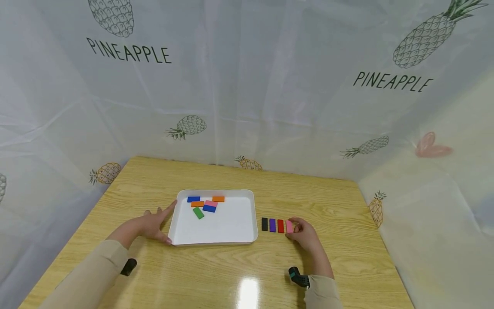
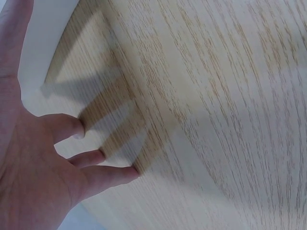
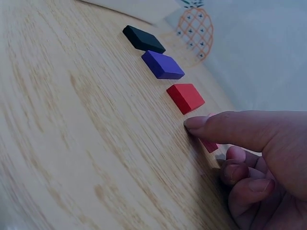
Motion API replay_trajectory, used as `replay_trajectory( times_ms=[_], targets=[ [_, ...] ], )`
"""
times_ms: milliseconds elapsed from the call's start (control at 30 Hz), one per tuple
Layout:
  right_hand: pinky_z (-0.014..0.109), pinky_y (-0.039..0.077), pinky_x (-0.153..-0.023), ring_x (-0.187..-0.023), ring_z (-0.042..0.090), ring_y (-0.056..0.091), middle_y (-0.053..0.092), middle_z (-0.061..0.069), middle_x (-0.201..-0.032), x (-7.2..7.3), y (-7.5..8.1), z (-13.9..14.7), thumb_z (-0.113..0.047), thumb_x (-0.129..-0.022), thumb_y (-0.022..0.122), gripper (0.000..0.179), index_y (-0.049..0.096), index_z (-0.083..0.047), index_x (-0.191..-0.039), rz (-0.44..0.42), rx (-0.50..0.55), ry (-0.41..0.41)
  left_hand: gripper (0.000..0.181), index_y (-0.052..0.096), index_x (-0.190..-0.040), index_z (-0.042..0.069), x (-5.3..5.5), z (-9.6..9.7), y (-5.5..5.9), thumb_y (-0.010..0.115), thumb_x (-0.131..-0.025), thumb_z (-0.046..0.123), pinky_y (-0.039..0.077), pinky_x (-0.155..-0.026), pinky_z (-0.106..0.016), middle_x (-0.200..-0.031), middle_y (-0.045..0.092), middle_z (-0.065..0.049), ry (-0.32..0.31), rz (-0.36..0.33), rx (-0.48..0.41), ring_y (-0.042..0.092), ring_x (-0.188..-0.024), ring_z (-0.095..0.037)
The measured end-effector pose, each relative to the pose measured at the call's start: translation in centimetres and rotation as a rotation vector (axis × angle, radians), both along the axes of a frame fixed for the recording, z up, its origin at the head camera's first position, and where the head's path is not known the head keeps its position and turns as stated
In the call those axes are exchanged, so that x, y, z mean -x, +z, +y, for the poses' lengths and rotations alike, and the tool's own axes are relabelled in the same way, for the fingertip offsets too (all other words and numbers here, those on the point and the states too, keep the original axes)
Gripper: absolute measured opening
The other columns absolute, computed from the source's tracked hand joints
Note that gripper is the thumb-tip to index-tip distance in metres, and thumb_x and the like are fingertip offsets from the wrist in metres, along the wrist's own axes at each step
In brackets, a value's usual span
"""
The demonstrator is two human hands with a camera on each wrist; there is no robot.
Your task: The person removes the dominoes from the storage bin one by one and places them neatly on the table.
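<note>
Two beige sleeves (image 1: 90,274) are extending over the wooden tabletop (image 1: 193,274). The white tray (image 1: 227,227) is resting left of the right hand (image 1: 307,235). With fingers spreading, the left hand (image 1: 151,224) is touching the tray's left side. The right hand, the nearer one, is pinching the pink block (image 1: 289,226) just right of the red block (image 1: 281,226); covering fingers are leaving exact contact uncertain. Within this grip, left of the palm, the pink block is pointing away from the person, its long axis running parallel to the red block's.
</note>
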State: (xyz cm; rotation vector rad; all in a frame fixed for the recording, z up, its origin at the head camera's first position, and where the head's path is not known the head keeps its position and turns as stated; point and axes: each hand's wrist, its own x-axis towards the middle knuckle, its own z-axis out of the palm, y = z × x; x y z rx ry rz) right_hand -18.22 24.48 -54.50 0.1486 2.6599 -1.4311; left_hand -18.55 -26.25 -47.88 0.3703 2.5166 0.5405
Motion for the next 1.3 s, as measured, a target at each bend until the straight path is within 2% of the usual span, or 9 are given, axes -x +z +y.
replay_trajectory(
  times_ms=[267,467,633,833,1000,1200,1300],
  targets=[
    [0.026,0.035,-0.054,-0.065,0.016,0.043,0.049,0.005,-0.078,-0.2,-0.2,-0.1,-0.007,-0.078,0.081,0.063,0.054,0.000,-0.134,0.011,0.005,-0.020,0.129,-0.004,-0.155,0.007,-0.1,0.0,0.0,0.084,-0.070,0.049,0.016,-0.092,-0.082,-0.140,0.012,-0.053,-0.003,-0.005,-0.010,0.009,-0.119,-0.078],
    [0.024,0.038,-0.056,-0.070,0.014,0.045,0.053,0.011,-0.090,-1.2,-0.6,-0.4,-0.010,-0.078,0.082,0.076,0.043,0.000,-0.143,0.030,0.095,-0.085,0.129,-0.005,-0.155,0.007,-0.1,-0.1,-0.5,0.083,-0.071,0.049,0.014,-0.091,-0.083,-0.141,0.011,-0.053,-0.005,-0.011,-0.014,0.007,-0.118,-0.080],
    [0.022,0.041,-0.057,-0.075,0.013,0.047,0.052,0.016,-0.108,-2.2,-0.5,-0.7,-0.010,-0.084,0.077,0.072,0.040,-0.002,-0.145,0.075,0.153,-0.135,0.129,-0.005,-0.155,0.008,-0.1,-0.3,-0.6,0.083,-0.071,0.050,0.014,-0.092,-0.082,-0.141,0.011,-0.052,-0.003,-0.014,-0.004,0.007,-0.118,-0.079],
    [0.020,0.044,-0.060,-0.080,0.013,0.050,0.052,0.019,-0.117,-2.9,0.9,-2.4,-0.004,-0.085,0.075,0.063,0.046,-0.002,-0.142,0.141,0.264,-0.174,0.129,-0.004,-0.155,0.009,-0.1,-0.3,-0.3,0.084,-0.070,0.049,0.015,-0.092,-0.082,-0.142,0.012,-0.051,-0.006,-0.020,0.001,0.008,-0.120,-0.078],
    [0.018,0.044,-0.060,-0.079,0.012,0.050,0.054,0.022,-0.114,-2.7,2.1,-4.7,0.005,-0.081,0.075,0.061,0.051,0.000,-0.137,0.174,0.360,-0.141,0.129,-0.003,-0.156,0.011,0.0,-0.3,-0.1,0.085,-0.069,0.048,0.016,-0.091,-0.082,-0.142,0.012,-0.051,-0.008,-0.025,-0.004,0.011,-0.121,-0.076],
    [0.018,0.048,-0.065,-0.077,0.012,0.055,0.053,0.029,-0.113,-2.3,2.7,-8.2,0.012,-0.078,0.071,0.059,0.050,0.009,-0.133,0.196,0.459,-0.037,0.130,-0.002,-0.156,0.012,0.0,-0.4,0.0,0.086,-0.067,0.050,0.019,-0.089,-0.083,-0.143,0.012,-0.050,-0.008,-0.034,0.013,0.013,-0.122,-0.075],
    [0.017,0.048,-0.068,-0.081,0.014,0.055,0.053,0.027,-0.113,-2.1,3.0,-9.8,0.011,-0.079,0.072,0.058,0.051,0.009,-0.133,0.187,0.478,0.018,0.131,-0.001,-0.156,0.014,0.1,-0.4,0.0,0.086,-0.065,0.052,0.020,-0.089,-0.083,-0.144,0.013,-0.049,-0.010,-0.034,0.023,0.013,-0.122,-0.075]
  ],
)
